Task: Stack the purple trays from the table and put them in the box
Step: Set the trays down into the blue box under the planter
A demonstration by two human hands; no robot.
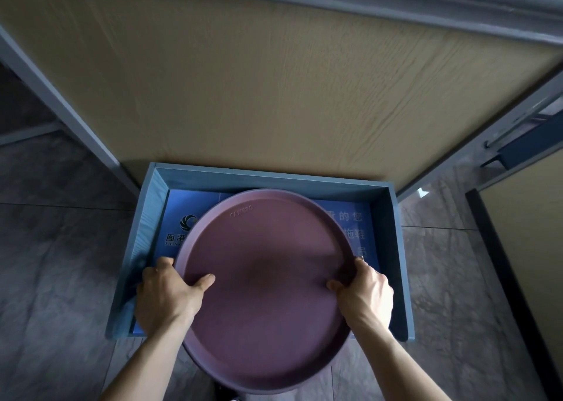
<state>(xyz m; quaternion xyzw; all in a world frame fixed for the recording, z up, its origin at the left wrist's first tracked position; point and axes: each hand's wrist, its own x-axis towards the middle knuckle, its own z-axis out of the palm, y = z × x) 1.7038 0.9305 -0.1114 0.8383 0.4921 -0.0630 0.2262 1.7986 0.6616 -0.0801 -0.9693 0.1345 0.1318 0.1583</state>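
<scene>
- Purple trays (268, 294), round with a raised rim, fill the lower middle of the view, held over a blue box (393, 248); only the top tray's inside shows, so how many lie beneath it is hard to tell.
- Left hand (166, 297) grips the rim at about 9 o'clock: its thumb lies inside on the tray floor and its fingers curl under the outer edge.
- Right hand (365, 294) grips the rim at about 3 o'clock the same way, thumb inside and fingers wrapped round the outside.
- Far edge of the tray, at 12 o'clock, reaches over the middle of the box; the near edge, at 6 o'clock, overhangs the box's near wall.
- Box stands open on a dark tiled floor (61, 263), with a blue printed sheet (173, 220) lying on its bottom.
- Wooden table (243, 80), with grey legs, sits beyond the box at 12 o'clock.
</scene>
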